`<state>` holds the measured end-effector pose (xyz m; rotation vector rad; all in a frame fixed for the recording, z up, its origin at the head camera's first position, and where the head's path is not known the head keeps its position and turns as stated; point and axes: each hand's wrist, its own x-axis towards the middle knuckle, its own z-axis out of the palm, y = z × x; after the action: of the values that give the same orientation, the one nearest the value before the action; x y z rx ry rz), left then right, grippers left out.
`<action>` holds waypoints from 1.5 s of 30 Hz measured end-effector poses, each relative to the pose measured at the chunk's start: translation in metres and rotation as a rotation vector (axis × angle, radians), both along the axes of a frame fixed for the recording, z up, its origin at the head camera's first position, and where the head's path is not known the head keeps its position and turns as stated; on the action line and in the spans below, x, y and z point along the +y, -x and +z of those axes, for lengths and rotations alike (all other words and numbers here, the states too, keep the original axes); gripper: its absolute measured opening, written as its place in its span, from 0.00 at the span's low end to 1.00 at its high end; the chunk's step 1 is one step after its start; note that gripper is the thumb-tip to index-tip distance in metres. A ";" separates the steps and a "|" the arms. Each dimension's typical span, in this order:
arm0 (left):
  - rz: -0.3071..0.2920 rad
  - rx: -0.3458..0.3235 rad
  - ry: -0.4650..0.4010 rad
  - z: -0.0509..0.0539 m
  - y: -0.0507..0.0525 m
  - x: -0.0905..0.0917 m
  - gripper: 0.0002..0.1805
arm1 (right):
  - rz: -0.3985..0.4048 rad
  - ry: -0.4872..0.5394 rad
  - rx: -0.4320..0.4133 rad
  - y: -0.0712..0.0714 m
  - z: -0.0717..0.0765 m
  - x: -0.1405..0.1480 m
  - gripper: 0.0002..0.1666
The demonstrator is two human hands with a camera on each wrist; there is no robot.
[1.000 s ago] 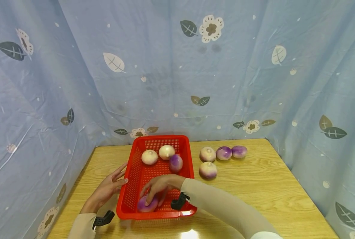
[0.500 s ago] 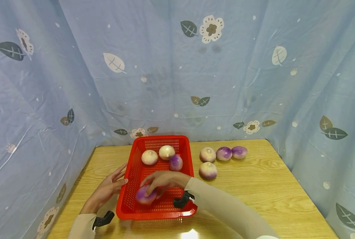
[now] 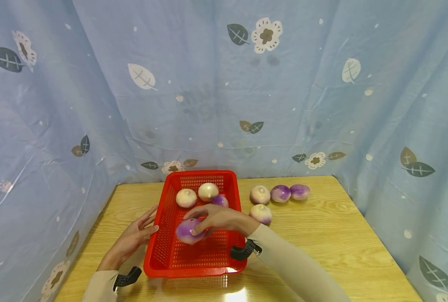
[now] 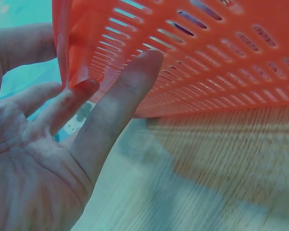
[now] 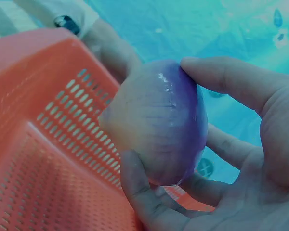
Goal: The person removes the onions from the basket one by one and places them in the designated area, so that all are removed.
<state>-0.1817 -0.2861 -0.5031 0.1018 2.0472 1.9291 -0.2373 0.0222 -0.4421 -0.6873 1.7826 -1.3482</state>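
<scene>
Red basket (image 3: 194, 273), perforated plastic, one, on a wood-grain table (image 3: 322, 239); taken as the dial's centre, 12 o'clock away from the person. Held bulb (image 3: 186, 231), purple-and-white, one, over the basket near mid-dial, apparently lifted off the floor. Right hand (image 3: 222, 219), its wrist over the 4 o'clock side: thumb and fingertips pinch the bulb; in the right wrist view the pale pointed end faces 9 o'clock. Left hand (image 3: 133, 238), at 9 o'clock outside the basket: fingers straight and spread, gripping nothing, at the side wall; whether the thumb touches or lies just beside it cannot be told. Contents, three: a pale bulb (image 3: 186, 198) at 11 o'clock, a white bulb (image 3: 208, 191) at 1, a purple bulb (image 3: 220, 200) at 2, partly covered by the right hand. Outside the basket, four: two pale-topped bulbs (image 3: 261, 214) toward 3 o'clock, two purple bulbs (image 3: 280, 193) farther out between 2 and 3. Progress, as judged: partway; the lot stands divided, three in, four out, and the eighth in hand, its placing not yet done.
</scene>
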 end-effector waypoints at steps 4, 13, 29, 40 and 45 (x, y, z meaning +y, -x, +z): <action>0.012 -0.017 0.003 -0.001 -0.001 -0.001 0.41 | -0.048 -0.012 0.037 -0.005 0.007 0.009 0.24; -0.004 -0.019 -0.006 0.000 -0.001 -0.003 0.42 | -0.115 0.026 0.103 -0.014 0.016 0.029 0.25; -0.004 -0.017 -0.019 0.000 0.001 -0.002 0.42 | -0.292 0.077 0.278 -0.021 0.025 0.074 0.31; -0.011 -0.016 -0.018 0.001 0.002 -0.003 0.42 | -0.429 0.043 0.313 -0.028 0.017 0.098 0.31; -0.010 -0.015 -0.016 0.002 0.002 -0.004 0.42 | -0.497 0.056 0.337 -0.028 0.013 0.112 0.32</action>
<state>-0.1840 -0.2897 -0.5012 0.1009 2.0185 1.9345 -0.2093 0.1340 -0.4290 -0.5417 2.2993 -1.6860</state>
